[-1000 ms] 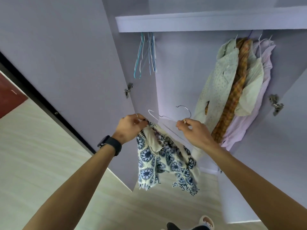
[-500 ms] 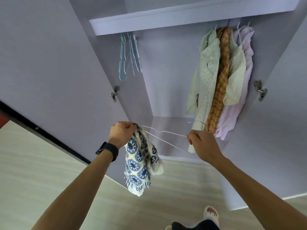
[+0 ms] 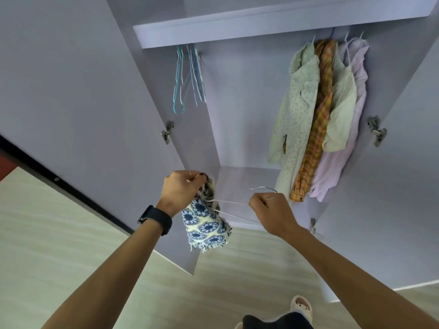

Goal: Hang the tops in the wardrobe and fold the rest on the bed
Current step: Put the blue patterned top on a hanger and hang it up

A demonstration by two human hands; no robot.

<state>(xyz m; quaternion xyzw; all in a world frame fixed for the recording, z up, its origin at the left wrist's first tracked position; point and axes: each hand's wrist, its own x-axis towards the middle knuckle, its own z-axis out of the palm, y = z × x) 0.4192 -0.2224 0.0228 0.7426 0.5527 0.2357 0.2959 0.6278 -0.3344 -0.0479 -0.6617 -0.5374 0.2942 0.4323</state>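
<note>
A cream top with blue flower print [image 3: 206,225] hangs bunched from my left hand [image 3: 183,189], which grips its upper edge in front of the open lilac wardrobe [image 3: 247,103]. One end of a thin white wire hanger [image 3: 231,204] is pushed into the fabric. My right hand [image 3: 270,211] grips the hanger at its neck, with the metal hook curving up above my fingers. Both hands are level with the wardrobe's floor panel.
Several tops [image 3: 318,119], pale green, orange plaid and pink, hang at the right of the rail. Empty blue and white hangers [image 3: 188,77] hang at the left. Both wardrobe doors [image 3: 71,96] stand open beside me. A shelf [image 3: 261,29] spans above. Pale wooden floor [image 3: 59,233] lies below.
The top has bunched up and hangs shorter from my left hand. My right hand has drawn the hanger to the right and lower. My view has shifted.
</note>
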